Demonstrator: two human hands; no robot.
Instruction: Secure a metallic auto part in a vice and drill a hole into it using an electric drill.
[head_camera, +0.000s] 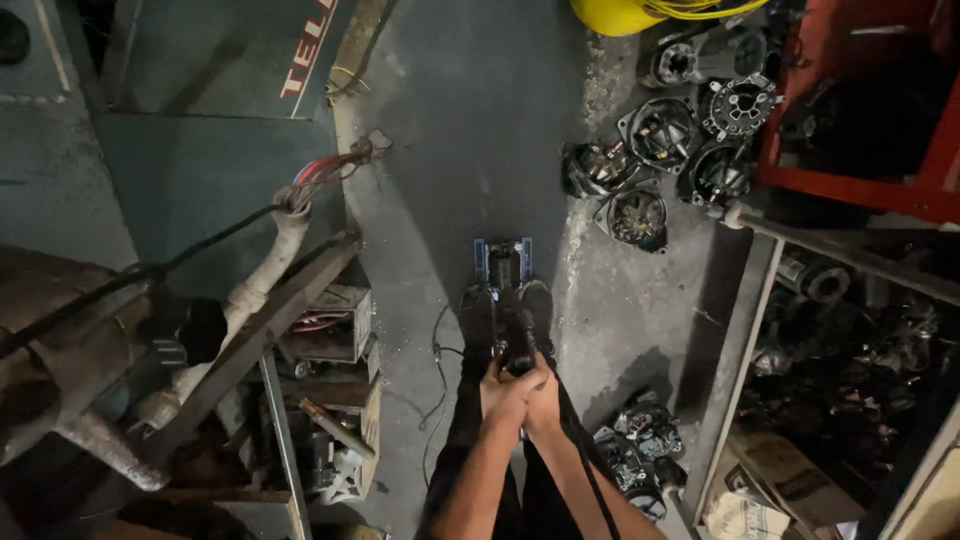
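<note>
Grey concrete floor runs between a green machine and a shelf full of dark metal parts. Near the shelf lie round motor housings. Both hands, left hand and right hand, are pressed together around a dark tool, held low above the person's shoes, its blue end pointing forward.

open strip of concrete floor ahead, hemmed by motor housings right, metal beam and cluttered crates left
</note>
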